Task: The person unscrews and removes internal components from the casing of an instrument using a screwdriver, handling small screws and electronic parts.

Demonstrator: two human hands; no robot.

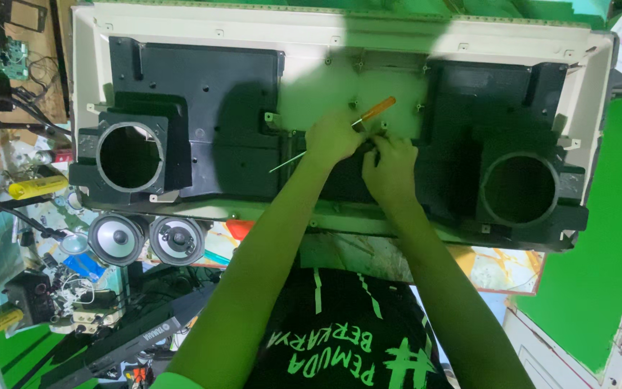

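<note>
On a cluttered workbench, a long cream plastic panel (203, 32) lies flat beneath the head camera, fitted with two black moulded plastic speaker housings. At far left, beside the panel, sit a green circuit board (5, 50) and a yellow cylindrical tube (37, 187). The left housing (203, 122) carries a round, grey-rimmed speaker opening (130, 156). Just below it, off the panel's near edge, two loose round speakers with shiny grey cones (145, 239) rest side by side, touching.

At the panel's middle, the left hand (332, 137) is closed around a screwdriver with a thin metal shaft and a translucent orange handle (376, 109); the shaft slants out past the wrist to the lower left, the handle points up and right. Just beside it, nearly touching, the right hand (390, 169) is curled with fingers bent down onto the dark edge of the housing; whether it pinches anything is hidden.

To the right, the second black housing (498, 108) shows a matching round opening (521, 189), matte and ribbed. Both forearms reach up from a black printed shirt (340, 331).
</note>
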